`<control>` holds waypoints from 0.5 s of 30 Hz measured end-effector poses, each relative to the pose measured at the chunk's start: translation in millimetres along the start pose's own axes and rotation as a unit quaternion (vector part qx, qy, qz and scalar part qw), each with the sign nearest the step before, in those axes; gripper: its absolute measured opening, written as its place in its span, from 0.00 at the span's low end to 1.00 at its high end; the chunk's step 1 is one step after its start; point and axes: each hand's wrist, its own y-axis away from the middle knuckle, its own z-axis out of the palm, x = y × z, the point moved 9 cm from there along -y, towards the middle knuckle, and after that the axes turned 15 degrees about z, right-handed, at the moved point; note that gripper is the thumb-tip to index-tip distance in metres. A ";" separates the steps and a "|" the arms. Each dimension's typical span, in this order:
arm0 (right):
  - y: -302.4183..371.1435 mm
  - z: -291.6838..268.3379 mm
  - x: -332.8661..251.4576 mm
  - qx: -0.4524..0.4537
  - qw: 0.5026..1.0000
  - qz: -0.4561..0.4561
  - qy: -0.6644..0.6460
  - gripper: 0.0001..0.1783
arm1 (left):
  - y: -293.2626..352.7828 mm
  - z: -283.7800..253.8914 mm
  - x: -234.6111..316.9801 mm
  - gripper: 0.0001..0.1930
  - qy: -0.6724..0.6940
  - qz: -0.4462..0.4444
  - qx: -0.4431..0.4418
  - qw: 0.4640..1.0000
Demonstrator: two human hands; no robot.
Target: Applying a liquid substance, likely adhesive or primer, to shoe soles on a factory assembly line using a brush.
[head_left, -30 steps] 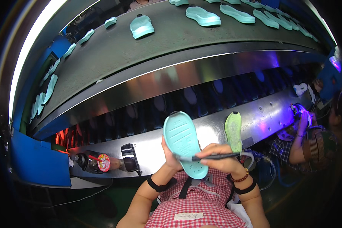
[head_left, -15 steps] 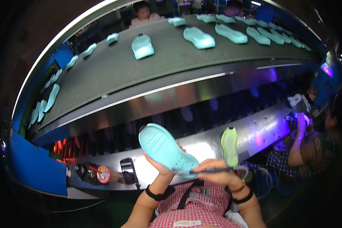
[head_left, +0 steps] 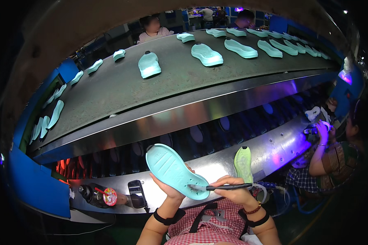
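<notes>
My left hand [head_left: 167, 188] holds a light blue shoe sole [head_left: 167, 165] from below, tilted, its face with grooves and small holes turned up. A small black tab sits at its far end. My right hand [head_left: 235, 195] grips a slim brush with a black handle [head_left: 242, 186]; its grey tip rests on the sole's near part, among the holes. A clear tube [head_left: 259, 186] runs from the brush's back end. The left fingers under the sole are mostly hidden. Beyond my right hand a light green sole [head_left: 243, 163] lies on the metal bench [head_left: 216, 159].
Past the bench, a dark conveyor belt [head_left: 110, 94] carries several light blue soles [head_left: 149, 65]. At the left stand a black bottle [head_left: 86, 192], a cup with a red straw [head_left: 110, 197] and a black-framed, mirror-like object [head_left: 137, 194]. A co-worker [head_left: 335, 159] sits at the right under purple light.
The brush tip has moved from the sole's near edge onto its face, among the holes. The sole stays in my left hand. The whole view has shifted slightly.
</notes>
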 end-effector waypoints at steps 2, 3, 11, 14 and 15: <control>7.5 15.0 -15.3 -0.047 0.996 -0.057 0.046 0.12 | -2.2 -0.3 1.6 0.46 0.000 -0.003 -0.004 1.000; 14.3 26.7 -24.3 -0.095 0.985 -0.110 0.092 0.12 | -2.9 -0.9 1.1 0.46 0.000 -0.006 -0.005 1.000; 16.3 25.0 -19.2 -0.098 0.987 -0.108 0.067 0.11 | -2.9 4.3 7.2 0.47 -0.023 0.030 -0.046 0.998; 13.8 14.7 -8.4 -0.101 0.993 -0.062 -0.016 0.12 | -4.0 1.9 11.3 0.47 -0.049 0.037 -0.058 0.996; 9.0 7.5 2.1 -0.071 0.995 -0.015 -0.065 0.13 | -2.9 1.7 11.4 0.47 -0.050 0.037 -0.057 0.996</control>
